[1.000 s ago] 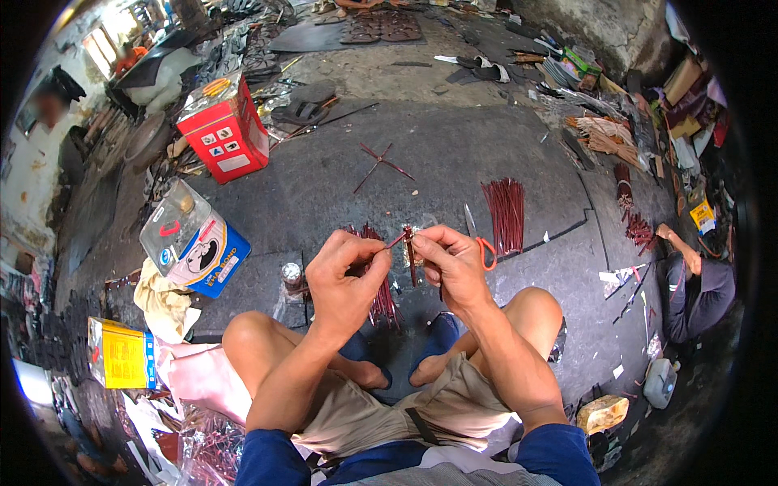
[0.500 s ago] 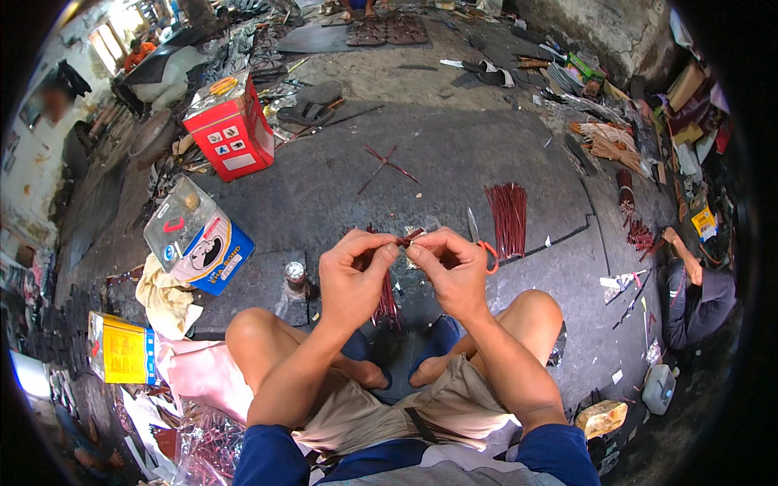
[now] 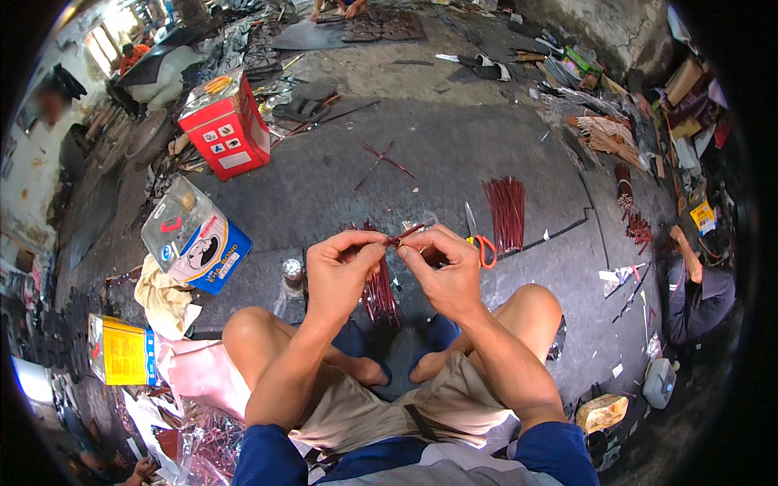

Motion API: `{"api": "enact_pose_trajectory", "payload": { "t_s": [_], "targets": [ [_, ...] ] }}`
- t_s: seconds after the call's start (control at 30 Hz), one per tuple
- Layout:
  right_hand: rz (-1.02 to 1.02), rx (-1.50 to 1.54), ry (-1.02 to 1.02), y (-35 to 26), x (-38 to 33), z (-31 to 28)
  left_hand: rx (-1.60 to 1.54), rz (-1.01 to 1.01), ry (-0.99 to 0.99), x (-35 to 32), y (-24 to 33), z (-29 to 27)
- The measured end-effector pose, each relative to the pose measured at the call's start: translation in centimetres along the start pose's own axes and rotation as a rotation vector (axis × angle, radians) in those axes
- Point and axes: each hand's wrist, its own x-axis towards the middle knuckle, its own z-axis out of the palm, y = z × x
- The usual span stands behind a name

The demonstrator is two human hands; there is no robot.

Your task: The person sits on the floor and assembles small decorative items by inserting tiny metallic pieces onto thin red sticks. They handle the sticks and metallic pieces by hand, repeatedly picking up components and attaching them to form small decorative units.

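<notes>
A thin dark-red strip (image 3: pixel 399 240), looking bent or looped, is pinched between the fingertips of both hands, out in front of my knees. My left hand (image 3: pixel 344 266) grips it with thumb and forefinger; my right hand (image 3: pixel 445 274) does likewise, close beside. The fingers partly cover the strip, so its exact form is unclear. Under the hands lies a loose bundle of dark-red strips (image 3: pixel 379 298). Orange-handled scissors (image 3: pixel 487 253) rest just right of my right hand, near a neater bundle of red strips (image 3: pixel 505 215). Farther off, a few strips (image 3: pixel 378 155) lie crossed on the mat.
On the left stand a red can (image 3: pixel 229 139), a blue-and-white can (image 3: pixel 212 243) and a yellow can (image 3: pixel 121 350). A small jar (image 3: pixel 292 274) sits by my left knee. Another person (image 3: pixel 698 283) sits at the right, and someone's hands (image 3: pixel 351 11) show at the far end.
Both hands have shifted slightly, and the strip's end now points up and right from the fingertips. At the far end a person's hands have come lower into view.
</notes>
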Motion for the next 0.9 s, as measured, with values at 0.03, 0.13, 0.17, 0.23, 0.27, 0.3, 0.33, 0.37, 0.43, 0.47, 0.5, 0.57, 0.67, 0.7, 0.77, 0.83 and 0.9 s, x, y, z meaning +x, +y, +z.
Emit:
{"api": "enact_pose_trajectory", "payload": {
  "t_s": [0.03, 0.13, 0.17, 0.23, 0.27, 0.3, 0.33, 0.37, 0.43, 0.47, 0.5, 0.57, 0.67, 0.7, 0.77, 0.83, 0.9],
  "targets": [
    [0.008, -0.001, 0.001, 0.0, 0.0, 0.0, 0.003, -0.046, -0.007, 0.0, 0.2, 0.0],
    [0.009, 0.001, -0.006, 0.3, 0.1, -0.3, -0.003, -0.138, -0.034, -0.1, 0.7, 0.1],
    [0.019, 0.004, -0.02, 0.3, 0.1, -0.4, -0.013, -0.137, -0.039, 0.0, 0.4, 0.0],
    [0.038, 0.01, -0.049, 0.3, 0.1, -0.4, -0.074, -0.164, -0.056, 0.1, 0.1, -0.2],
    [0.048, 0.023, -0.058, 0.3, 0.0, -0.4, -0.124, -0.194, -0.07, 0.3, 0.0, -0.3],
    [0.057, 0.036, -0.067, 0.3, 0.0, -0.3, -0.174, -0.224, -0.085, 0.5, -0.1, -0.4],
    [0.067, 0.049, -0.077, 0.3, 0.0, -0.3, -0.227, -0.269, -0.093, 0.6, -0.3, -0.5],
    [0.056, 0.052, -0.094, 0.4, 0.0, -0.4, -0.279, -0.313, -0.102, 0.7, -0.5, -0.7],
    [0.035, 0.057, -0.129, 1.0, -0.1, -0.6, -0.315, -0.334, -0.114, 0.8, -0.9, -0.9],
    [0.077, 0.075, -0.122, 1.0, -0.2, -0.6, -0.301, -0.314, -0.116, 0.8, -1.1, -0.9],
    [0.12, 0.093, -0.115, 0.9, -0.1, -0.6, -0.286, -0.294, -0.118, 0.7, -1.2, -0.9],
    [0.173, 0.103, -0.104, 0.9, -0.1, -0.7, -0.218, -0.267, -0.128, 0.6, -0.8, -0.8],
    [0.187, 0.078, -0.095, 0.9, -0.1, -0.7, -0.117, -0.237, -0.112, 0.4, -0.7, -0.6],
    [0.182, 0.069, -0.095, 0.8, -0.1, -0.6, -0.084, -0.228, -0.103, 0.4, -0.7, -0.5],
    [0.177, 0.058, -0.102, 0.8, -0.2, -0.6, -0.169, -0.274, -0.107, 0.5, -1.1, -0.6],
    [0.179, 0.056, -0.118, 0.8, -0.2, -0.7, -0.242, -0.32, -0.102, 0.6, -1.1, -0.6],
    [0.159, 0.056, -0.12, 0.8, -0.2, -0.6, -0.302, -0.366, -0.088, 0.7, -1.1, -0.5]
  ]
}}
